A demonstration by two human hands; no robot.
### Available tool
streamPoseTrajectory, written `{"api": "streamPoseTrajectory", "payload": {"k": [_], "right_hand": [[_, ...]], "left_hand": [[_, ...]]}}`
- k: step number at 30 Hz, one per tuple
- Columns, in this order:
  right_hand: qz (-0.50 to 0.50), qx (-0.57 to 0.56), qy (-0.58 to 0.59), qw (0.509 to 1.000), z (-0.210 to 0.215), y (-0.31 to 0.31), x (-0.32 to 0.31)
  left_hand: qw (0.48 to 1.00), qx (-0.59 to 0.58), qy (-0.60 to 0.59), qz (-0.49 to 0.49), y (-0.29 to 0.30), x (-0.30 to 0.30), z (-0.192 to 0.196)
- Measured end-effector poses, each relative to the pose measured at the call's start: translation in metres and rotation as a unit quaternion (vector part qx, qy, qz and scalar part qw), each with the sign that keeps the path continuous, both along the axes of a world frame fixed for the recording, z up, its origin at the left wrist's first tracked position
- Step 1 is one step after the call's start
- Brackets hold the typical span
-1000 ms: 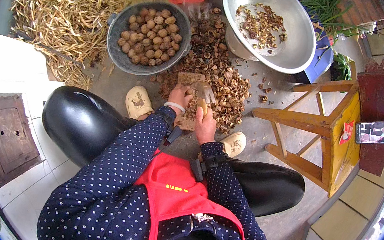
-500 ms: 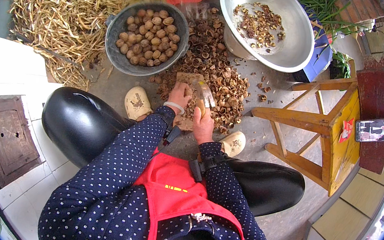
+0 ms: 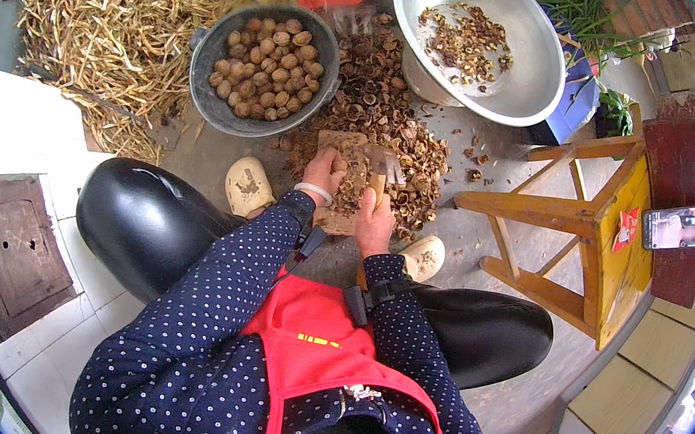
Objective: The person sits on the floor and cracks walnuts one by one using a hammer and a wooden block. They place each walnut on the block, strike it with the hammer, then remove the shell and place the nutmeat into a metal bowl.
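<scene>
My right hand [image 3: 375, 224] is wrapped round the wooden handle of a hammer [image 3: 377, 187]. The hammer's metal head hangs at the right side of a worn wooden block [image 3: 343, 140]. On the block rests my left hand [image 3: 324, 170], a pale bracelet at its wrist and its fingers curled together; what they pinch, if anything, is too small to make out. Broken walnut shells [image 3: 423, 161] heap around and beyond the block. Whole walnuts [image 3: 270, 71] fill much of a dark bucket [image 3: 200, 74] ahead on the left.
A wide metal basin [image 3: 525, 82] with walnut kernels [image 3: 472, 47] stands raised at far right. Dry stalks [image 3: 117, 12] pile up at far left. A yellow wooden stool [image 3: 528, 213] is on the right, with a phone [image 3: 678, 227] propped on it. My shoes flank the block.
The blurred hammer has become clearer, its head shifted right and its handle more upright. My right hand moved slightly right. My left hand stays about where it was. The phone's picture changed.
</scene>
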State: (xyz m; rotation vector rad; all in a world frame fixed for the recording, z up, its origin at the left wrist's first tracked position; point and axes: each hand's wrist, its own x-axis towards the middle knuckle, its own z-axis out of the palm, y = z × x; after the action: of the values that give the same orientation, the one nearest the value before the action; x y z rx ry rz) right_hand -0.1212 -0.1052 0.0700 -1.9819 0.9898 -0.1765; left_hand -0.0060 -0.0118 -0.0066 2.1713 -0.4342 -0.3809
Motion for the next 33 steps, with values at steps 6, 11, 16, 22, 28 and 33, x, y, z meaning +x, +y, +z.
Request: {"api": "streamPoseTrajectory", "payload": {"k": [6, 11, 16, 22, 28, 33], "right_hand": [[-0.029, 0.009, -0.015, 0.999, -0.003, -0.003, 0.0], [-0.024, 0.01, -0.002, 1.0, -0.002, -0.004, 0.0], [-0.029, 0.011, -0.004, 1.0, -0.007, -0.003, 0.001], [-0.037, 0.016, -0.018, 0.999, -0.009, -0.002, 0.002], [-0.049, 0.022, -0.048, 0.997, -0.003, -0.004, 0.006], [-0.056, 0.021, -0.054, 0.997, -0.001, -0.004, 0.009]], "left_hand": [[0.999, -0.039, 0.018, 0.023, 0.002, -0.003, -0.001], [0.998, -0.015, 0.057, 0.024, 0.003, -0.005, 0.005], [0.999, -0.018, -0.04, -0.033, 0.004, -0.003, 0.005], [0.974, 0.181, -0.025, -0.132, -0.016, 0.012, 0.006], [0.963, -0.129, 0.177, 0.156, -0.052, 0.053, 0.053], [0.99, -0.056, -0.127, -0.023, -0.065, 0.057, 0.109]]}}
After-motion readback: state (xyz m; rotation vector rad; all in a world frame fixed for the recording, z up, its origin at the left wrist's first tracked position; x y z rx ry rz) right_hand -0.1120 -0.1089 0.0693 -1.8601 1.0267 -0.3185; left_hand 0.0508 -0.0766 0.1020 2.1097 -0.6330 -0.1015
